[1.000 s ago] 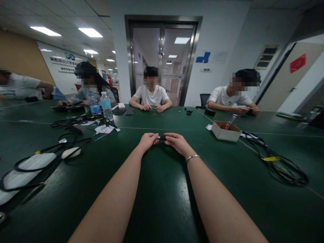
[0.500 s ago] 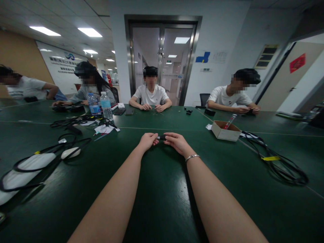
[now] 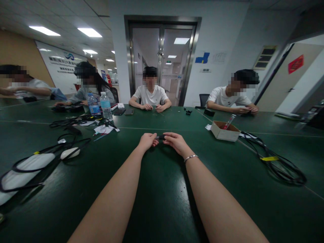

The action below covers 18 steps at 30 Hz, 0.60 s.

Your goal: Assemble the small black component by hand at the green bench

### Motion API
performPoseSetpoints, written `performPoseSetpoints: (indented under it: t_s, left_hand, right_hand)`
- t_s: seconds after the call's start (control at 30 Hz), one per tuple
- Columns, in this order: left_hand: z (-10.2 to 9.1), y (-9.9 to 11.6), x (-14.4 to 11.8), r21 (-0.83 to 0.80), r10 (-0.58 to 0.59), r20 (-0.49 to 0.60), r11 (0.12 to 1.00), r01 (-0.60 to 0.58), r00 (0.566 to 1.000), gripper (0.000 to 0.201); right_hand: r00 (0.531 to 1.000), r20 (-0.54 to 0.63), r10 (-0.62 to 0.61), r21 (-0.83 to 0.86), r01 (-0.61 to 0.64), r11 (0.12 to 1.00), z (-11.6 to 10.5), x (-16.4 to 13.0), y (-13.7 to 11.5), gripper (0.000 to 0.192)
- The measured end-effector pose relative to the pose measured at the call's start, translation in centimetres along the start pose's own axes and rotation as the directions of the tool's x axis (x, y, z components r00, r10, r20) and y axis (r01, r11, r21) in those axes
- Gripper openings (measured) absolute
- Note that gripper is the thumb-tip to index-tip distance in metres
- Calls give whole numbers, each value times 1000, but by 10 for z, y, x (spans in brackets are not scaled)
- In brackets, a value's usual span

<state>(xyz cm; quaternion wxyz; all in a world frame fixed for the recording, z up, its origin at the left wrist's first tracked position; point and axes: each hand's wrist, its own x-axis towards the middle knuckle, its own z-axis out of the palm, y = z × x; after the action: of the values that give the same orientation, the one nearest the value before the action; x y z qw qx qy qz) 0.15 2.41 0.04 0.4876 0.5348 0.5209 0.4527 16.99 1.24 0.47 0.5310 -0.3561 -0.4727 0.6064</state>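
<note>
Small black stick-shaped piece [image 3: 161, 137], over the middle of the table, spanning the gap between two hands. Pinched narrowly at its left end by the left hand [image 3: 147, 141] and at its right end by the right hand [image 3: 176, 141], with a silver bracelet [image 3: 191, 157] at the wrist. Too covered by fingertips to identify further. Probably light and stiff, perhaps smooth-cased and a little slippery, hardly fragile; best held lightly by both ends, in line, without bending.

Beneath, a dark green tabletop [image 3: 162, 202], hard-looking and glossy. To the near left, a long white casing [image 3: 20, 179] crossed by black cable, then a pale oval mouse-like object [image 3: 72, 155]. To the right, a coil of black cable [image 3: 286, 179] with a yellow tie [image 3: 269, 158]; just beyond, a small open carton [image 3: 224, 135]. Farther left, crumpled paper [image 3: 104, 129] and a pair of water bottles [image 3: 105, 106]. Along the far side, seated people, including one person [image 3: 151, 96] directly opposite. Behind, metal-framed glass double doors [image 3: 161, 60] in a pale wall [image 3: 222, 33].
</note>
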Motion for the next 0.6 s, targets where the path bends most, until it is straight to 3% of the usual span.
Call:
performPoseSetpoints:
  t_s: [0.23, 0.6]
  left_hand:
    - [-1, -5, 2, -9, 57, 1, 998, -57, 998, 34]
    - [4, 4, -7, -137, 82, -3, 987, -81, 997, 11]
  right_hand:
    - [1000, -8, 2, -5, -2, 1000, 0, 0, 0, 16]
    - [999, -35, 24, 0, -24, 1000, 0, 0, 0, 10]
